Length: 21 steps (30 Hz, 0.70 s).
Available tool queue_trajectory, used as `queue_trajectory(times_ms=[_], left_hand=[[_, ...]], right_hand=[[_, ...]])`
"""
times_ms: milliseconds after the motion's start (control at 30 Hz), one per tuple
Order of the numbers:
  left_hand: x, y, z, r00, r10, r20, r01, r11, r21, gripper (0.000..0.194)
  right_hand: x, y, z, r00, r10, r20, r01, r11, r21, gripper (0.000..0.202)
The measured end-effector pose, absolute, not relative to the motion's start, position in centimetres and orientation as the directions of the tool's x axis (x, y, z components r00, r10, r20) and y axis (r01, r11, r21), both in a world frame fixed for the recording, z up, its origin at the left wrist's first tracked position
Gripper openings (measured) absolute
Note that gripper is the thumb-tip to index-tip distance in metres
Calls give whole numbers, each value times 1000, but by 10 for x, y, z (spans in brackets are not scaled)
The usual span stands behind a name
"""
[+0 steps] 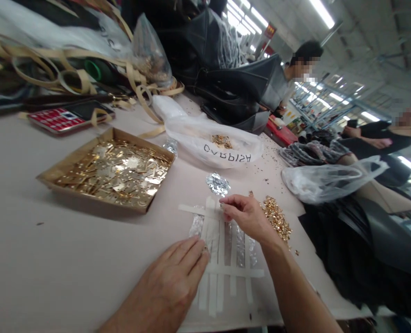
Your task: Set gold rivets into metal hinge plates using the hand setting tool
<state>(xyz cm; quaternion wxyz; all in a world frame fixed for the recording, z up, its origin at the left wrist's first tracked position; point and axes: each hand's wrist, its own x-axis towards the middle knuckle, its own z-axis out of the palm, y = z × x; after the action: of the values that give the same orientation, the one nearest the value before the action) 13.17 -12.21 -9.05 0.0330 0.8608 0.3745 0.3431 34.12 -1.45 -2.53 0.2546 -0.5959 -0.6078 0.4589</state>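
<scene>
My right hand (pixel 244 215) pinches thumb and forefinger together over the upper part of a grid of pale tape strips (pixel 212 231). Whatever lies between those fingertips is too small to name. On the left side of the strips is my left hand (pixel 172 277), its fingers pressed together and a tiny glint at the tips that I cannot identify. Crinkled clear plastic (pixel 240 247) lies among the strips. Just beyond my right hand is a heap of small silver discs (pixel 218 183). A pile of small gold metal pieces (pixel 277 216) spreads to its right.
An open cardboard tray (pixel 94 202) of flat gold plates stands left. Behind are a white plastic bag (pixel 188 132) with gold parts and a red-and-black case (pixel 58 119). Clear bag (pixel 306 185) and black material (pixel 351 254) line the right. Two people are beyond the table.
</scene>
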Motion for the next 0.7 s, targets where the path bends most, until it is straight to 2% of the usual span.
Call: queue_trajectory(times_ms=[167,400,533,700], left_hand=[[133,-122,-92,483,667,567,620,-718,317,36],[132,-123,-86,498,680,538,638,-707,304,34],[131,-126,-85,528,696,487,634,-704,320,33],[132,-129,-88,526,706,475,630,-698,341,35]], right_hand=[[354,-23,-29,-107,975,-196,562,-103,-821,21],[354,-41,-24,-64,961,-268,541,-193,-819,21],[348,-60,-17,-205,929,-309,632,-115,-766,13],[333,-71,-10,-357,884,-302,770,96,-630,11]])
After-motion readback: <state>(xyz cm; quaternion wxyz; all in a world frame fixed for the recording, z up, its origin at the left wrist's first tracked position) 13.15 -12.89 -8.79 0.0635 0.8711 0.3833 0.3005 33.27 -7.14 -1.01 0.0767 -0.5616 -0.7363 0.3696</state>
